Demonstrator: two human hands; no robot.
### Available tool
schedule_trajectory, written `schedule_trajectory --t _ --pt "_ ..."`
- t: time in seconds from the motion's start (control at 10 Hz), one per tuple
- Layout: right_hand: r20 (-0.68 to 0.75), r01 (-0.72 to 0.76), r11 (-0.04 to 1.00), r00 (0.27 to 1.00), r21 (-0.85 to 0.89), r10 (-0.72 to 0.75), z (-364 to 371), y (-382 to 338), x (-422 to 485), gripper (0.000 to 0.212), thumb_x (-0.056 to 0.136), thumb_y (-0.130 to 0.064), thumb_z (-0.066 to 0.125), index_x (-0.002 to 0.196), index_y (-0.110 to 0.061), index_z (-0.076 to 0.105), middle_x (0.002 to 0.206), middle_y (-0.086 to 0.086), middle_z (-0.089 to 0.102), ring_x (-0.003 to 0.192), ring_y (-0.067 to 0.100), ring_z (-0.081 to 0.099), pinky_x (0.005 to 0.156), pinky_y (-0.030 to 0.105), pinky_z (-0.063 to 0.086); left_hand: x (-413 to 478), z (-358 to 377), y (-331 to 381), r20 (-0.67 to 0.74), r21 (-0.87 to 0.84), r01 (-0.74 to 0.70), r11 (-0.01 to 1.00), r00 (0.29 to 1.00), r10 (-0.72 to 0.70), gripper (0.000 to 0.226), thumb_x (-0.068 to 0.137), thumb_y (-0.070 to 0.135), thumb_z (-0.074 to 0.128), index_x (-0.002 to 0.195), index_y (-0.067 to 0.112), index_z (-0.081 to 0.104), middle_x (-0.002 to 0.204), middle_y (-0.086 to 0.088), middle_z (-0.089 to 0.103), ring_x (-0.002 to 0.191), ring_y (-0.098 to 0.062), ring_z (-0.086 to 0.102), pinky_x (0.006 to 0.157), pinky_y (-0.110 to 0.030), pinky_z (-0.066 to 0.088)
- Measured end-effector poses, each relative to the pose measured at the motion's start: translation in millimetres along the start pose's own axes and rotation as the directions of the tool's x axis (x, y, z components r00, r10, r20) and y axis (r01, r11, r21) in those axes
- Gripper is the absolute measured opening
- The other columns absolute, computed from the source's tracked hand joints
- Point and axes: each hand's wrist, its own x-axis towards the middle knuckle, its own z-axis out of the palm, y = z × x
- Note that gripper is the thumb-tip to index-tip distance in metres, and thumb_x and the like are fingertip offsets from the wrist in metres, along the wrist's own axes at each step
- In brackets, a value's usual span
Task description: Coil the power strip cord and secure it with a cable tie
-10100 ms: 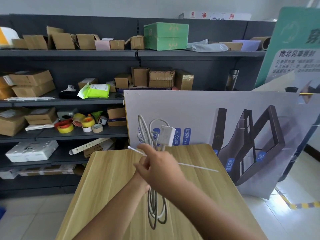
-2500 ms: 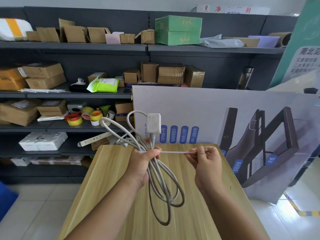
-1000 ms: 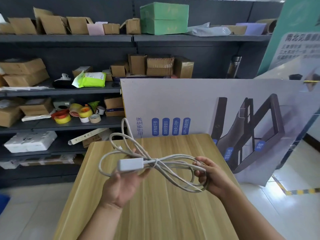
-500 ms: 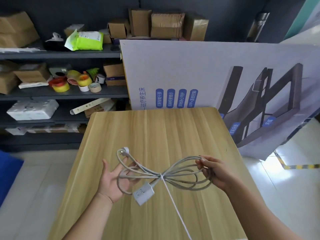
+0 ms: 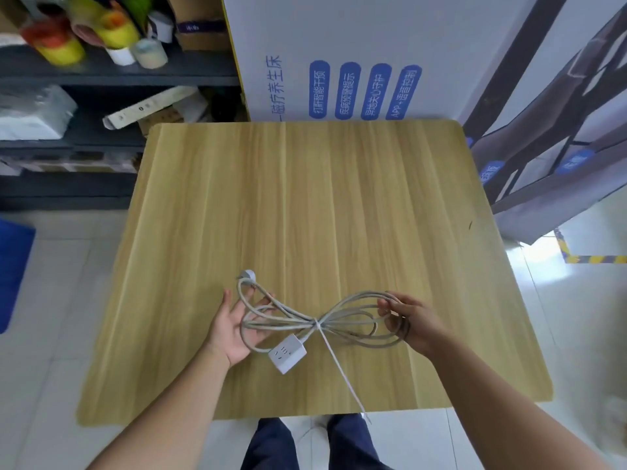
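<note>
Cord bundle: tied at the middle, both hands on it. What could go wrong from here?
1. The tie's long tail runs past the table edge; it could snag.
2. One tie cinches the cord only at the middle, so the end loops may splay once the left hand and right hand let go.
3. The socket block hangs loose.

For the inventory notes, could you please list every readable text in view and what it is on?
"磁疗养生床": white poster board, vertical blue text at lower left.
"打鼾智能干预": first blue pill on the board.
"APP+语音控制": fourth blue pill.
Second and third pills: too blurred to be sure of.
Blue tags on the bed picture: blurred.
Long box on the shelf: unreadable.
</note>
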Motion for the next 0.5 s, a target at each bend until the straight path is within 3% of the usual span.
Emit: schedule_trajectory --t 0.1,0.3,0.5 --pt "-0.062 0.014 1.0 0.998 -0.009 -0.015 -1 13 10 0.021 0.093 0.004 0.05 0.109 0.007 0.063 0.077 0.013 0.069 0.065 0.023 0.062 0.051 0.025 0.046 10 -9 -8 -0.027 0.039 0.008 0.999 1.0 -0.007 0.078 0.071 0.072 0.053 0.137 0.031 0.052 0.135 -0.016 0.06 0.126 -0.038 0.054 0.112 -0.057 0.031" --pt "-0.174 0.042 0.984 0.982 -0.171 -0.072 -5 26 10 0.016 0.092 -0.002 0.056 0.102 -0.005 0.068 0.077 0.008 0.07 0.063 0.02 0.063 0.056 0.028 0.047 19 -25 -17 -0.075 0.098 -0.038 0.994 0.996 0.045 0.071 0.079 0.073 0.047 0.137 0.032 0.051 0.137 -0.008 0.06 0.122 -0.033 0.059 0.107 -0.053 0.038" --pt "-0.285 0.067 0.924 0.941 -0.377 -0.184 -11 27 -9 0.028 0.092 -0.011 0.059 0.12 -0.009 0.064 0.099 0.013 0.068 0.085 0.022 0.06 0.073 0.032 0.047 -12 -30 -7 -0.144 0.266 -0.033 0.964 0.987 0.073 0.07 0.089 0.07 0.032 0.145 0.029 0.04 0.146 -0.001 0.049 0.135 -0.028 0.042 0.11 -0.051 0.028"
